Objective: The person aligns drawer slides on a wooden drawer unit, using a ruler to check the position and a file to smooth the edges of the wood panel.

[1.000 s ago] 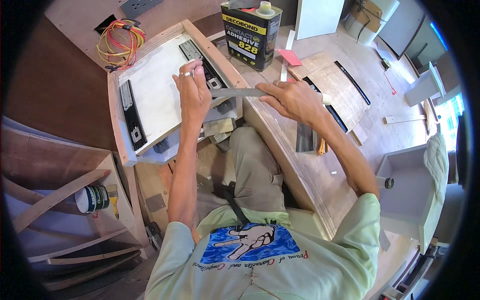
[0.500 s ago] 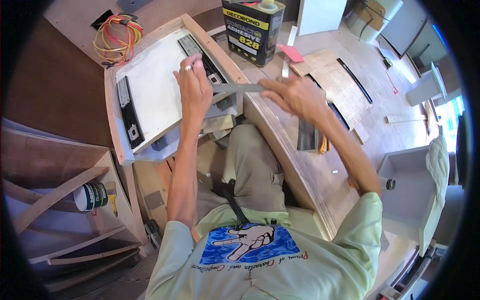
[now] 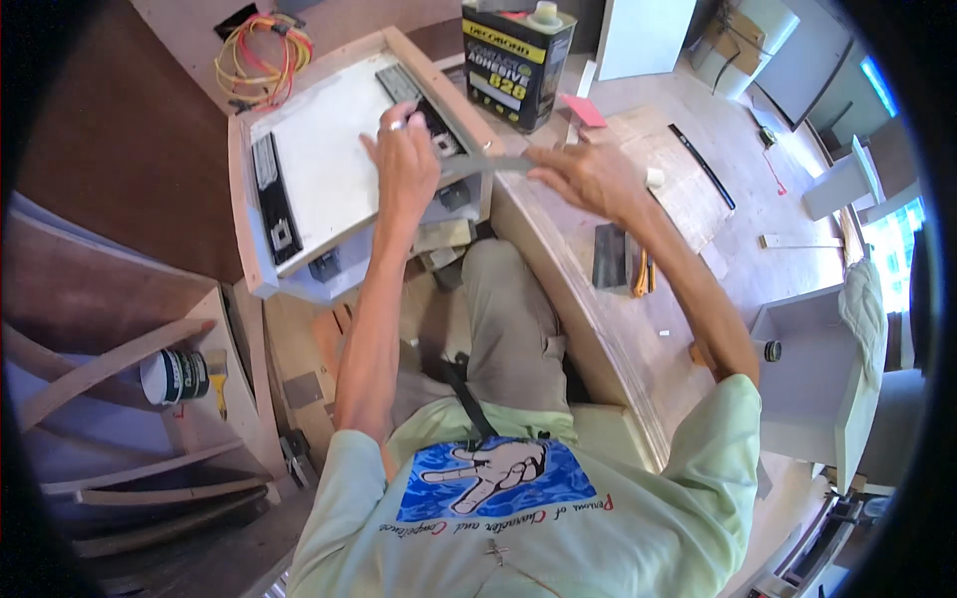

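Both hands pinch a thin grey strip [image 3: 477, 167] across the drawer [image 3: 319, 179] wall: left hand [image 3: 404, 159] closed on its near end, right hand [image 3: 588, 174] gripping the far end. Uneven pull could buckle it or slip it off, and the right elbow could nudge the adhesive can [image 3: 513, 60] just beyond.

Drawer [image 3: 329, 169]: white panel inside, pale wood frame, black slide rails [image 3: 274, 194]. Grey metal strip [image 3: 498, 164] between left hand [image 3: 404, 159] and right hand [image 3: 588, 174]. Adhesive can [image 3: 513, 60] just beyond right hand: black, yellow band, white cap. Wire bundle [image 3: 264, 50] beyond left hand: yellow, red, orange. Pink block [image 3: 583, 110] beside can. Table [image 3: 618, 329] pale wood. Shirt pale green, blue print.
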Motion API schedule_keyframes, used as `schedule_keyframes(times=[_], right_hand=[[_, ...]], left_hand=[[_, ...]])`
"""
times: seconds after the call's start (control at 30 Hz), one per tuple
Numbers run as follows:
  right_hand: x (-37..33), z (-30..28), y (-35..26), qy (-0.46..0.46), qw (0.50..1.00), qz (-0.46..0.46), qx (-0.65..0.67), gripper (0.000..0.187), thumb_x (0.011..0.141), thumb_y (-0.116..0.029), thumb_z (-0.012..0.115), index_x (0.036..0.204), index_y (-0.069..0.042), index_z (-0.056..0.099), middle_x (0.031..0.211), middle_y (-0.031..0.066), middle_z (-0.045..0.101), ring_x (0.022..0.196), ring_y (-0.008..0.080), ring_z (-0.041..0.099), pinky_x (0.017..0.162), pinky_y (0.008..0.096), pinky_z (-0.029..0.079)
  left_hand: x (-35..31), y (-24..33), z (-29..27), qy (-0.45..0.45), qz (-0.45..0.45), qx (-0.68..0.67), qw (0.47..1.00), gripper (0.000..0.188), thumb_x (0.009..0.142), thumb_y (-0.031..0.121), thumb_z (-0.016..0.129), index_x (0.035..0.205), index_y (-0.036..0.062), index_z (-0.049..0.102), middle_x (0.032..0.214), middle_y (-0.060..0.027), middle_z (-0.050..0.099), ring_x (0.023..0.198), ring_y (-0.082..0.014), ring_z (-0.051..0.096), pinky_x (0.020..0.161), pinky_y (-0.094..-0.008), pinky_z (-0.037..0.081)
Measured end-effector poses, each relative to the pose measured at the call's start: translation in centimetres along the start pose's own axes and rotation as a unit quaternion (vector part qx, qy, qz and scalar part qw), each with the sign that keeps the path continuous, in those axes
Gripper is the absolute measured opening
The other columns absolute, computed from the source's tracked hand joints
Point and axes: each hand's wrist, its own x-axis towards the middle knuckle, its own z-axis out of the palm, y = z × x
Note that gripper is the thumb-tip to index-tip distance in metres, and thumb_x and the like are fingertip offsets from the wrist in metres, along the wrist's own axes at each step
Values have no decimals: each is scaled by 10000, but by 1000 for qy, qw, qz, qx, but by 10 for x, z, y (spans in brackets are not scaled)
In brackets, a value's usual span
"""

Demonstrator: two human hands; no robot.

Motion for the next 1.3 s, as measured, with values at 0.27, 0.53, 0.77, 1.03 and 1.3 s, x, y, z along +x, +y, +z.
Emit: schedule_keyframes(times=[0.27,0.53,0.77,1.03,1.3], right_hand=[[15,1,31,40,999,23,-7,368,962,-488,577,1128,-200,733,788,117,710,649,340,678,570,428,537],[15,6,11,33,999,3,-18,352,990,-486,531,1157,-229,703,685,107,675,578,311,661,492,403,502],[17,-4,6,11,1000,-3,-1,360,976,-467,564,1125,-180,723,708,94,679,589,290,655,516,402,506],[22,-8,16,-16,1000,-4,1,354,987,-462,548,1113,-172,705,745,112,688,628,322,671,534,427,513],[22,-7,16,5,1000,-20,23,360,993,-456,540,1131,-165,701,672,135,662,602,346,656,527,443,502]], left_hand=[[31,6,16,5,61,50,997,319,1042,214,371,1299,56,475,1246,-207,628,1239,-402,550,1125,-722,111],[18,0,-4,-8,40,6,999,311,1010,165,437,1287,31,490,1195,-204,637,1178,-400,574,1133,-703,145],[11,1,-8,-19,40,8,999,289,1039,160,394,1301,61,465,1298,-173,587,1266,-370,528,1148,-681,108],[14,6,-3,-36,13,4,999,279,1012,126,409,1259,13,472,1141,-216,643,1155,-408,585,1130,-706,155],[19,7,-4,-36,23,-28,999,273,1010,123,404,1255,19,460,1158,-209,639,1106,-396,615,1134,-703,138]])
